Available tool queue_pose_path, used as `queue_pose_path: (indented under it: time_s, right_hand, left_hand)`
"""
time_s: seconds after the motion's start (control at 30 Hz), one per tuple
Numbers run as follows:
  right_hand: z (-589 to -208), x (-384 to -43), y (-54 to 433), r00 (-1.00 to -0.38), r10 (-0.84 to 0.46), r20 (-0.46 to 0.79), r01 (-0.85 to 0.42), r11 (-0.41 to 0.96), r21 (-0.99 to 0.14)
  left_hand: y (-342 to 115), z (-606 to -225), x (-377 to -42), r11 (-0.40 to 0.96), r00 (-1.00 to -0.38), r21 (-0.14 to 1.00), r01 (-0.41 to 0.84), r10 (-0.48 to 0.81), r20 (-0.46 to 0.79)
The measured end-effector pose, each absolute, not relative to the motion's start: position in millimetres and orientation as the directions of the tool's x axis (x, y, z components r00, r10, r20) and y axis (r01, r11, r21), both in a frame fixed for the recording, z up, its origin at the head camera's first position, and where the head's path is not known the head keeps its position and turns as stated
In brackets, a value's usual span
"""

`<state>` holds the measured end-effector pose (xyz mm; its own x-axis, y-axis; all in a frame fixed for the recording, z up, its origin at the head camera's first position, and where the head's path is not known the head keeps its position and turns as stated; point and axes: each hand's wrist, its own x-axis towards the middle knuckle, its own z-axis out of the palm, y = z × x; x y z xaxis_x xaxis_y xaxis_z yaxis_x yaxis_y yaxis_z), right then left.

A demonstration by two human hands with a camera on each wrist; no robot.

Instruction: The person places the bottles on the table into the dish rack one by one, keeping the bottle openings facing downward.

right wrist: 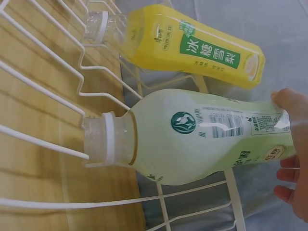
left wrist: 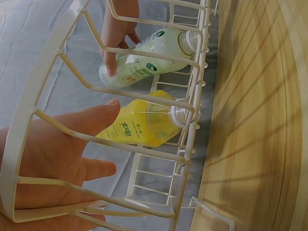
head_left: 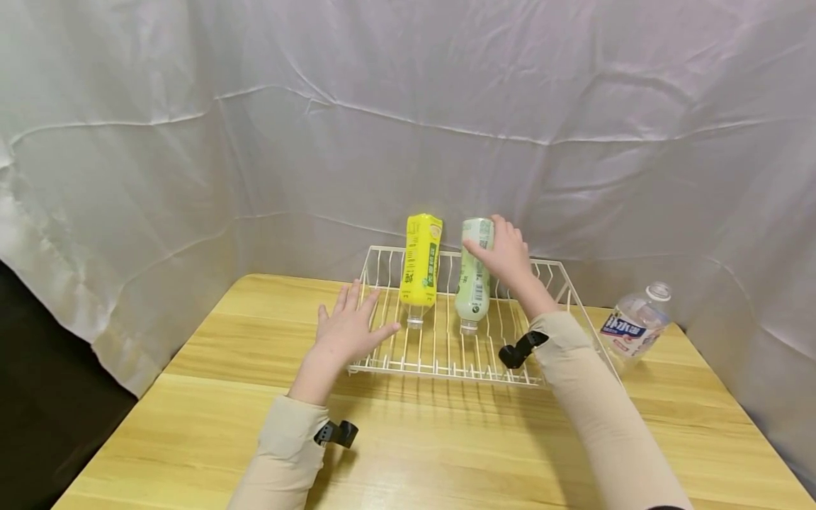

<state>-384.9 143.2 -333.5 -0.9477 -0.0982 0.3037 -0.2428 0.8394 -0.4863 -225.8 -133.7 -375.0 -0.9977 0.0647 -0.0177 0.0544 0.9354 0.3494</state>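
Note:
My right hand [head_left: 508,256] grips a pale green bottle [right wrist: 192,134] near its base, thumb on one side and fingers on the other. The bottle is upside down, its capless neck pointing down at the wires of a white wire rack [head_left: 440,368]. To its left, a yellow bottle [head_left: 419,265] also stands neck-down in the rack, leaning against the back. My left hand [head_left: 344,327] is spread beside the rack's left side, fingers straight and holding nothing. In the left wrist view, the rack's side wires cross in front of that left hand [left wrist: 57,159].
A clear bottle [head_left: 634,322] with a blue and white label, capless, leans at the rack's right side. The rack stands on a wooden table [head_left: 408,439]. Grey curtain [head_left: 408,142] hangs close behind the rack and along both sides.

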Motion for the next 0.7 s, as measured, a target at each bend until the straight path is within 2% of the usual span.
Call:
queue_pose_path:
  time_s: [0.3,0.7]
  right_hand:
    - [-340,-385,141,-0.956,-0.114,0.271,-0.247,0.81,-0.532]
    - [-346,-391,141,-0.962,-0.146,0.232,-0.249,0.817,-0.52]
  left_hand:
    - [-135,-375,-224,0.936,-0.997,0.346,0.057,0.068,-0.019]
    - [-135,-374,-224,0.938,-0.997,0.342,0.058,0.069,-0.02]
